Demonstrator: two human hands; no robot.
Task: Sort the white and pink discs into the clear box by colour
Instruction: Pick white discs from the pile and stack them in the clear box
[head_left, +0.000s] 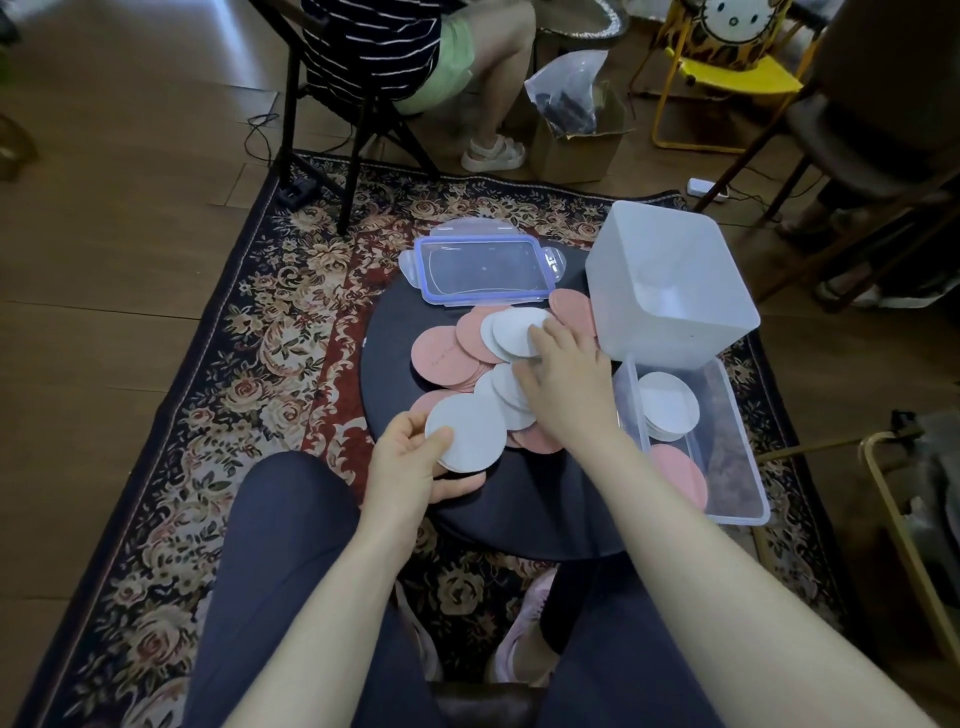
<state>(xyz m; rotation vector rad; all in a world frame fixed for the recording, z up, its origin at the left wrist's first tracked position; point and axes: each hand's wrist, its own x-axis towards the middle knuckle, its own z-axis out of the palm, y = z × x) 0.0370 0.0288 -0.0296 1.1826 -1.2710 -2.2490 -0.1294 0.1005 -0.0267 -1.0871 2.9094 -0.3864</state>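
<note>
Flat, matte round discs (457, 358), pink and white, lie heaped on the round dark counter (519, 514). The left hand (410, 457) pinches a small stack of white discs (467, 434) between thumb and fingers at the heap's near edge. The right hand (566, 384) rests on the heap, its fingers spread on a white disc. Right of it, the clear plastic box (737, 452) holds a white stack far, a pink one near. A frosted tub (670, 291) and a blue-rimmed lid (485, 267) lie beyond.

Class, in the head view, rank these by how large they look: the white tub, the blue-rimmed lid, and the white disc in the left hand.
1. white tub
2. blue-rimmed lid, slightly smaller
3. white disc in the left hand, nearer yet clearly smallest
</note>
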